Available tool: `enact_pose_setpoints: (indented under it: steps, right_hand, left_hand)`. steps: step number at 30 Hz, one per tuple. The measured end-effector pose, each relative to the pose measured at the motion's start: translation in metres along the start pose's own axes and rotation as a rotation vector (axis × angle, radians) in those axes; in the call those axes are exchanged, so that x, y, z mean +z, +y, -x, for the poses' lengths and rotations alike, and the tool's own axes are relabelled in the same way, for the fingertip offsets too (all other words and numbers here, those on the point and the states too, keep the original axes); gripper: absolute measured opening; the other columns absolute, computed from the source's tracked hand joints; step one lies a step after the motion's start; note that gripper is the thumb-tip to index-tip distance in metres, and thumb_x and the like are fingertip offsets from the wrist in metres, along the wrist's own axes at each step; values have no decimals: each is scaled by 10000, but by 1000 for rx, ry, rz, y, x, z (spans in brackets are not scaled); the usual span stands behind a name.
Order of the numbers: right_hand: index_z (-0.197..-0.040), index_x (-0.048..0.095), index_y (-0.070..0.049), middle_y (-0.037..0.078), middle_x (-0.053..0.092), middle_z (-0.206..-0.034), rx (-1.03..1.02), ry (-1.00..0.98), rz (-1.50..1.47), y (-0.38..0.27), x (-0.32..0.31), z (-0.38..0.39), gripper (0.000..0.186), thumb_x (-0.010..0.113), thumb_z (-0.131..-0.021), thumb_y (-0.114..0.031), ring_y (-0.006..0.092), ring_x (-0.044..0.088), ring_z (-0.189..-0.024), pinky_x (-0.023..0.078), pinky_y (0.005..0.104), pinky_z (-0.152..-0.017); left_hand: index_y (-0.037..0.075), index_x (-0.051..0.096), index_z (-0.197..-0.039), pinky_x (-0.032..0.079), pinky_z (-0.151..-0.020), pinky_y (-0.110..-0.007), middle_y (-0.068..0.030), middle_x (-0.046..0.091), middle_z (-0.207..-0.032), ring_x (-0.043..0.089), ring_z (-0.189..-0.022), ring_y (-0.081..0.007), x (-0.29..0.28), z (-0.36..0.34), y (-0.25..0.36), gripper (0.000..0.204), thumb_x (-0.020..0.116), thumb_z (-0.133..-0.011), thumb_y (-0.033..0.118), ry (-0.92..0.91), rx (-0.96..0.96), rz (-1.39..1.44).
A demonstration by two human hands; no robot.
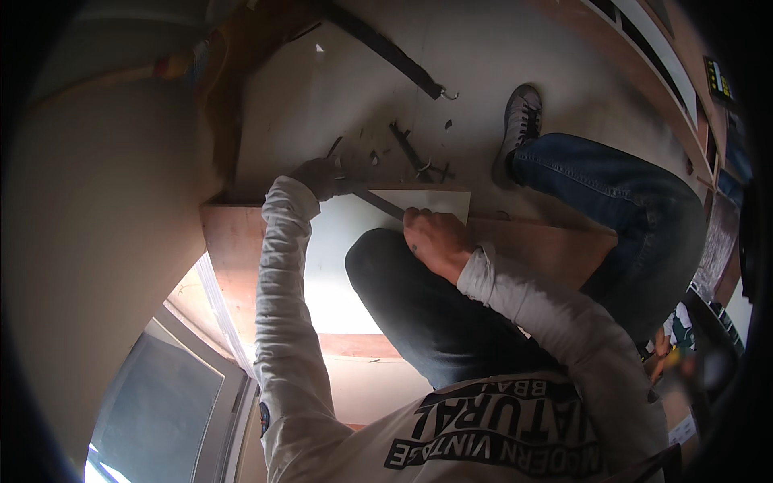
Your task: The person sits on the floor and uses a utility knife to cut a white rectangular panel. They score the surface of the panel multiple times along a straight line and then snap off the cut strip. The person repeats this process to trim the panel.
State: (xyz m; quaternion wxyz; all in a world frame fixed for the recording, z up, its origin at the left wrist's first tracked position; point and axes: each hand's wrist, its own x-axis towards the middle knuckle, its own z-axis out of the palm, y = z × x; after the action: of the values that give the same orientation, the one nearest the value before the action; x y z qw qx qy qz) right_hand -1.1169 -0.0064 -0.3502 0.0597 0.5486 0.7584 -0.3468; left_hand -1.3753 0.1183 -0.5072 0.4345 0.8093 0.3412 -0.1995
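Note:
A thin, flat grey strip (378, 203) runs slantwise between my two hands, above the far edge of a white panel (334, 274). My bare right hand (439, 241) is closed round its near end, beside my bent knee. At the far end is my left hand (320, 177), in a dark glove. Its fingers look curled at the strip, though shadow and blur hide just how they grip. A small dark sliver (335, 146) sticks up beyond the glove. The white panel lies over a reddish-brown wooden board (531, 245), and my knee rests over it.
Dark broken strips (407, 149) and scraps litter the pale floor beyond the board. Farther off lies a long dark bar (386, 52) with a hooked metal end. A brush with a wooden handle (105, 80) is at upper left. Another person (664, 346) is at lower right.

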Motion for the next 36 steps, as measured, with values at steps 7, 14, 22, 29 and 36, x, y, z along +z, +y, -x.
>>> enact_pose_setpoints:
  steps: [7, 14, 22, 29, 36]
  right_hand:
    - [-831, 562, 5, 186, 649, -756, -15, 30, -17, 8, 3, -9, 99, 588, -789, -81, 339, 681, -696, 554, 415, -624]
    - [-828, 595, 5, 172, 657, -759, -27, 19, 15, 22, 0, 0, 104, 622, -761, -70, 306, 692, -733, 561, 400, -618]
    - [-823, 587, -14, 146, 661, -779, 23, 4, -15, 41, -1, 17, 86, 630, -752, -39, 302, 689, -730, 564, 393, -635]
    - [-805, 583, -17, 149, 661, -773, 57, -6, -4, 58, -2, 23, 98, 645, -731, -34, 302, 686, -736, 555, 403, -653]
    - [-864, 598, 11, 169, 671, -812, 168, -54, 37, 92, -3, 43, 94, 584, -787, -41, 360, 675, -773, 552, 431, -678]
  left_hand:
    - [172, 669, -1088, 539, -747, -325, -18, 669, -1021, 649, -863, -192, -53, 8, 67, 245, 622, -855, 230, -214, -374, -14]
    - [169, 668, -1094, 535, -738, -361, -64, 682, -913, 655, -762, -234, 27, -28, -21, 283, 619, -871, 335, 30, -27, -46]
    - [173, 669, -1104, 531, -739, -378, -82, 685, -847, 654, -714, -242, -23, -29, 60, 333, 609, -872, 404, -95, -285, 229]
    - [135, 720, -918, 521, -788, -387, -102, 704, -877, 665, -823, -284, 22, -25, 57, 239, 576, -828, 303, 2, -352, -189]
    - [113, 748, -840, 530, -771, -403, -115, 717, -911, 682, -872, -304, 9, -34, 115, 201, 583, -803, 221, -138, -265, -550]
